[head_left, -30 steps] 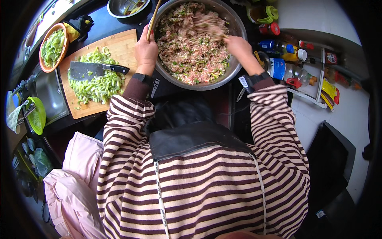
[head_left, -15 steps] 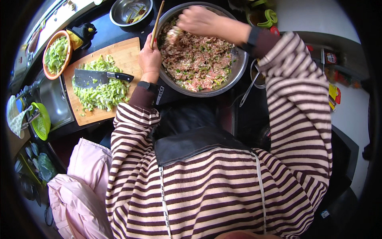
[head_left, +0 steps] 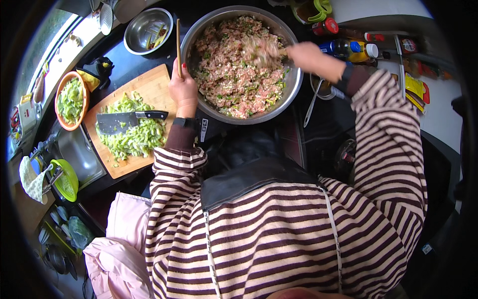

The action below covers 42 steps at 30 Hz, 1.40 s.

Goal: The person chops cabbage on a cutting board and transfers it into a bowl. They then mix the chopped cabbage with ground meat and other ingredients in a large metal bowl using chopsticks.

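Head view looks down on a large steel mixing bowl (head_left: pixel 294 84) at the far centre of the dark counter, filled with a pink minced-meat mixture (head_left: pixel 234 74) flecked with green. The right hand (head_left: pixel 311 57) is closed around a stirring utensil whose tip is blurred in the mince near the bowl's far right side; what kind of utensil it is cannot be told. The left hand (head_left: pixel 183 89) grips the bowl's left rim and also holds a wooden chopstick (head_left: pixel 178 42), which stands along the rim with its long axis running near to far, its free end pointing away from the person. The step in hand looks like mixing the filling while the bowl is steadied; the next stroke would call for a firm hold on the rim so the bowl does not turn. Left of the bowl lies a wooden cutting board (head_left: pixel 154 87) with chopped green vegetable (head_left: pixel 134 137) and a cleaver (head_left: pixel 117 122), blade to the left. Farther left sits an orange bowl (head_left: pixel 59 94) of greens, and beyond the board a small steel bowl (head_left: pixel 144 30).
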Each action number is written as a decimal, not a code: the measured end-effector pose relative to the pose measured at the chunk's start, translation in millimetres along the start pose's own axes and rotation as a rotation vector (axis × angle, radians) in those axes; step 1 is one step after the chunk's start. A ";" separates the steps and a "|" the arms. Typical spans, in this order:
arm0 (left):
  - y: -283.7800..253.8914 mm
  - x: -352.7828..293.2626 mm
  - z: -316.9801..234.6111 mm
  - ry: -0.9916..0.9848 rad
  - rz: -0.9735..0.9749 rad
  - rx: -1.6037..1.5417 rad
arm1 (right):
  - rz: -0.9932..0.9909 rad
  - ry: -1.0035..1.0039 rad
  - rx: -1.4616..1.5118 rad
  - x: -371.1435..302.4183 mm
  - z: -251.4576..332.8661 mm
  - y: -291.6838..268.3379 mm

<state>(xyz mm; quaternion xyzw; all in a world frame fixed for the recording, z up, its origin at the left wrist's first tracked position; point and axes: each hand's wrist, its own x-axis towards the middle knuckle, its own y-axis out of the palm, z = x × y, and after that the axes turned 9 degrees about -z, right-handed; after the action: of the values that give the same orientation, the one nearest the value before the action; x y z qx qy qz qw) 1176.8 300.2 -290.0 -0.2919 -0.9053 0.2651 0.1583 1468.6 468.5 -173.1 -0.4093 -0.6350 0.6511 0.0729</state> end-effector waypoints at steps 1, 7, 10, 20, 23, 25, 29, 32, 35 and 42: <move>1.2 -0.3 1.5 -0.006 -0.001 -0.008 | 0.084 0.056 0.029 -24.3 14.7 4.0; 7.2 -1.2 6.4 0.044 -0.038 -0.115 | 0.163 0.047 0.351 -70.9 113.6 14.5; 4.3 0.1 5.9 0.049 -0.023 -0.061 | 0.082 -0.021 0.286 -23.4 126.9 11.1; 4.9 0.3 9.1 0.101 -0.024 -0.011 | -0.136 0.293 0.146 3.0 33.8 17.3; 7.4 0.8 10.6 0.095 -0.051 -0.051 | 0.055 0.305 0.185 -50.8 58.6 22.6; 8.0 0.2 11.4 0.084 -0.051 -0.048 | 0.208 0.275 0.250 -74.9 90.6 19.1; 9.4 0.0 11.9 0.089 -0.065 -0.025 | 0.127 0.028 0.321 -47.0 144.3 6.6; 7.7 0.4 11.4 0.070 -0.044 -0.010 | 0.091 0.059 0.339 15.8 138.4 -1.5; 5.9 1.2 9.2 0.040 0.005 0.005 | -0.130 0.152 0.166 47.8 86.7 -3.5; 1.8 1.2 2.6 0.019 0.022 0.030 | -0.020 0.326 0.096 -36.9 39.1 12.6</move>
<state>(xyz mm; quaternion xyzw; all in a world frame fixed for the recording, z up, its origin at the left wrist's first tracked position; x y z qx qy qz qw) 1175.5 301.1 -293.0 -0.3019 -0.8964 0.2775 0.1682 1473.6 413.6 -173.6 -0.4991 -0.5870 0.6050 0.2010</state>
